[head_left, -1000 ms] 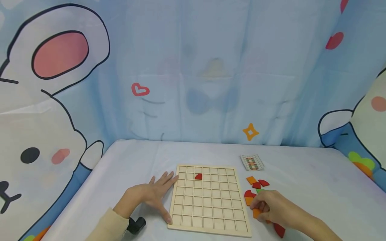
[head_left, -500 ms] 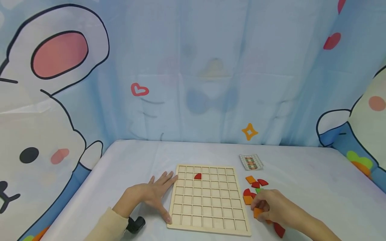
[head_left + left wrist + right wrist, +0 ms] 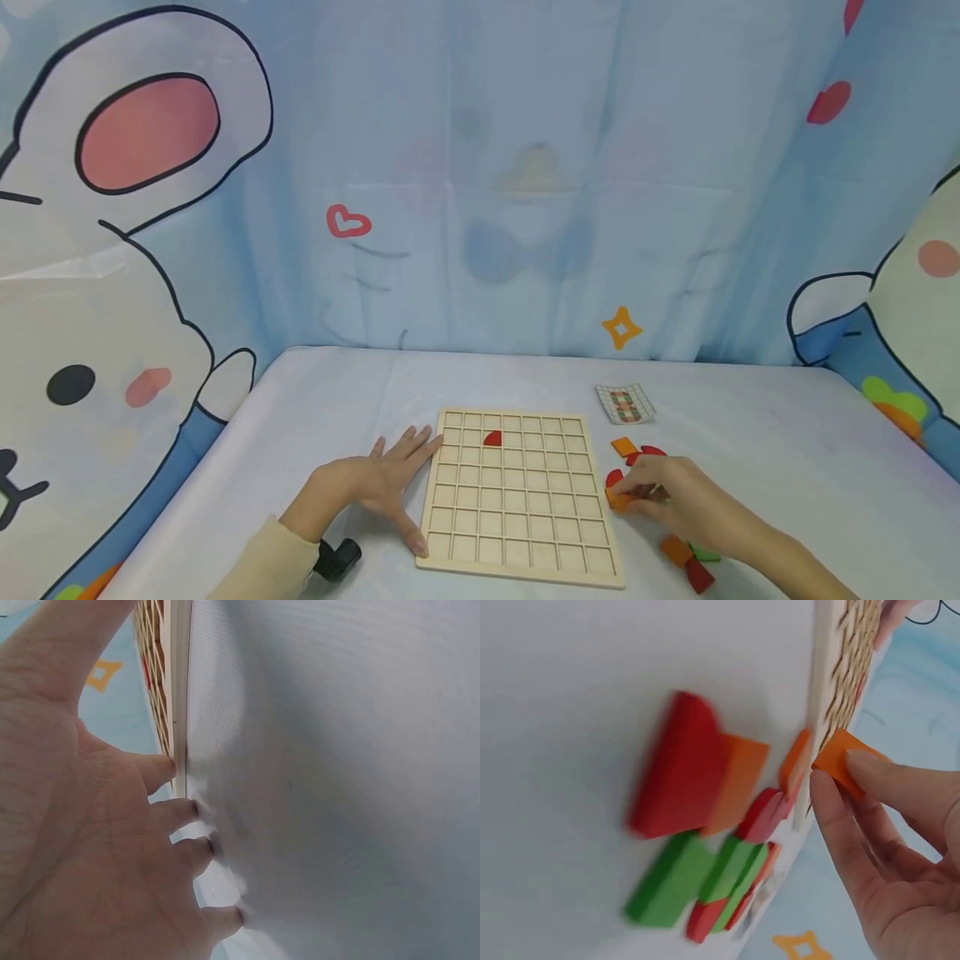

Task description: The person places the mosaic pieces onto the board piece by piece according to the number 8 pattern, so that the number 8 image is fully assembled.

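A wooden grid board lies on the white table, with one red quarter-round piece in a cell of its second row. My left hand lies with fingers spread along the board's left edge; its thumb and index fingertips touch the frame. In the right wrist view my right hand pinches an orange square tile between thumb and fingers, lifted above the other pieces. From the head view that hand is just right of the board and covers part of the pile.
Beside the board's right side lie loose pieces: an orange square, a red piece, another orange square and green blocks. A small printed pattern card lies farther back. A patterned blue curtain hangs behind the table.
My right hand has lifted the orange tile and moved slightly away from me and left. An orange square and a green piece behind it are now uncovered. The left hand stays put.
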Demonstrator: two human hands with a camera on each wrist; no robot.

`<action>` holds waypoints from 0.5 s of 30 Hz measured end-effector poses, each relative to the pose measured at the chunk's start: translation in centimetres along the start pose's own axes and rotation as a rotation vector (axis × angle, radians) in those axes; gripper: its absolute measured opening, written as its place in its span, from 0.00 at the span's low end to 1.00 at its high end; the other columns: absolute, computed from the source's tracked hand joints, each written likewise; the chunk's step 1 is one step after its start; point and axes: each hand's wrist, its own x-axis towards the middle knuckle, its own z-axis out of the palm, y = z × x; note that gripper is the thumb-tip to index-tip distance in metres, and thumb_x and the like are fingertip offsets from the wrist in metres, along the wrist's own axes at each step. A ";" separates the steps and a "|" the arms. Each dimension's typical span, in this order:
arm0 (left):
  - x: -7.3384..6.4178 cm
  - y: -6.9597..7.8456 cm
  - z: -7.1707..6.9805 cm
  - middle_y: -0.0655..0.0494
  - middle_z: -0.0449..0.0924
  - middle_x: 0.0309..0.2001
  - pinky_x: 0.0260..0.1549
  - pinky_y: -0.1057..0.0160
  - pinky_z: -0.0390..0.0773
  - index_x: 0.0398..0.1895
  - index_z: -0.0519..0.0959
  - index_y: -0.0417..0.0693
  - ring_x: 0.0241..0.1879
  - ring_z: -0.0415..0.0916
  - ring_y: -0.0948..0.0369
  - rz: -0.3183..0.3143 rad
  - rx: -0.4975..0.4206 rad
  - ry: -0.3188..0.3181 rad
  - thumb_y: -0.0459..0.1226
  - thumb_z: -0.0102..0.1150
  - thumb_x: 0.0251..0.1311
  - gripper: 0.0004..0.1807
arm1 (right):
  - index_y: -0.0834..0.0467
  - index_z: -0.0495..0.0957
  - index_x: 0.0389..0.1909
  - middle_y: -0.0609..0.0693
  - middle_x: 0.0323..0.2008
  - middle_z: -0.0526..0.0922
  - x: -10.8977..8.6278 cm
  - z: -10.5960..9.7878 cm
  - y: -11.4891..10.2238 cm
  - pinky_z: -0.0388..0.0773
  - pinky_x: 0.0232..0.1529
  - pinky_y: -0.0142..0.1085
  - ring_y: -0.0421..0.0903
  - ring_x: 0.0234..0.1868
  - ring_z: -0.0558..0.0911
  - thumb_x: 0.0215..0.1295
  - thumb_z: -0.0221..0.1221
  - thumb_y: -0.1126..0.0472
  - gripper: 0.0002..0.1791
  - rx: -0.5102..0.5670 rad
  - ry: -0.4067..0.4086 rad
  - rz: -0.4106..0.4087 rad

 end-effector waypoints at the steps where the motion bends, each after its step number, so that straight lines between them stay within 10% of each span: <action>1: 0.0 0.0 0.0 0.48 0.34 0.86 0.79 0.39 0.36 0.87 0.40 0.52 0.84 0.30 0.51 0.001 -0.003 -0.001 0.56 0.84 0.46 0.74 | 0.60 0.91 0.43 0.39 0.35 0.81 0.3 0.0 -0.2 0.84 0.37 0.30 0.32 0.34 0.77 0.61 0.71 0.71 0.10 0.003 0.009 -0.028; 15: 0.2 0.0 -0.1 0.49 0.34 0.86 0.79 0.39 0.35 0.87 0.40 0.53 0.84 0.29 0.52 -0.004 -0.015 -0.002 0.57 0.84 0.45 0.75 | 0.59 0.90 0.47 0.43 0.40 0.82 8.3 0.4 -2.3 0.85 0.46 0.33 0.40 0.43 0.83 0.67 0.68 0.69 0.10 0.075 -0.064 -0.250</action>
